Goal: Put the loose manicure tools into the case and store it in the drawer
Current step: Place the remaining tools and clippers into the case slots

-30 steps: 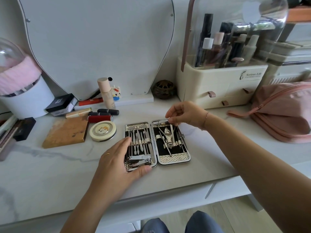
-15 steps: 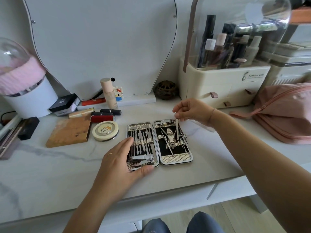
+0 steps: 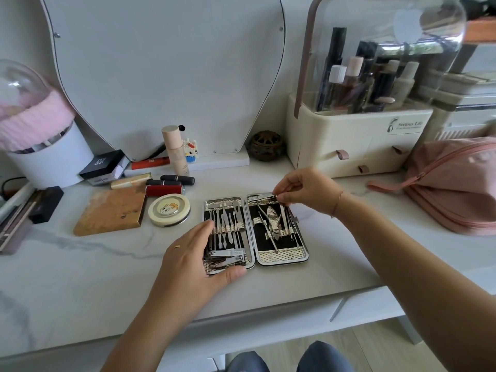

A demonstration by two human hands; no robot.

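The metal-rimmed, black-lined manicure case (image 3: 279, 257) lies opened flat on the white marble-veined table (image 3: 80, 277), just in front of the person, both halves facing up; most of the silver tools sit under their elastic loops, thin files and pushers in the left half, nippers and scissors in the right; a pair of steel nail clippers (image 3: 228, 256) lies at the near end of the left half, and whether it is strapped in or merely laid there I cannot tell.

The left hand (image 3: 193, 253) rests on the near left corner of the case, its fingers laid fairly straight over the left rim and the thumb spread along the near edge, steadying rather than gripping. The right hand (image 3: 303, 189) is at the far end of the right half, thumb and forefinger pinching a slim silver metal tool (image 3: 265, 196) that lies crosswise over the top rim; it is not seated in a loop.

No other loose tool shows on the table around the case, so I judge this to be one of the last pieces, perhaps the last. Left to do: slot this tool in, fold the halves shut, and put the case away; the white drawer front (image 3: 268, 326) under the table edge is closed, as are the small drawers of the cream plastic cosmetics organiser (image 3: 335, 138) behind; which is meant I cannot say.
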